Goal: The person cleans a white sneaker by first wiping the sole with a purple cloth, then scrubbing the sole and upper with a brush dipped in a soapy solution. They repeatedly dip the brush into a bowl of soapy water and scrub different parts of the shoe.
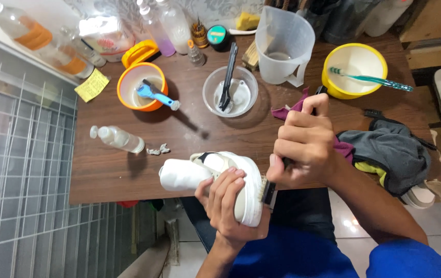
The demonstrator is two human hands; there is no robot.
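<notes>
At the table edge [128,193], white shoe [215,172] between both hands.

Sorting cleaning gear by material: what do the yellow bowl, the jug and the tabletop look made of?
Yellow bowl: likely glossy plastic, smooth with bright sheen. Jug: translucent frosted plastic, cloudy see-through wall. Tabletop: dark wood or wood-look laminate, grain lines visible; cannot tell which.

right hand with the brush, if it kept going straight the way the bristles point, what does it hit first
The right hand aims its brush leftward into the sole edge of the white shoe, which the left hand holds. The bristles look already against it, though depth is unclear.
</notes>
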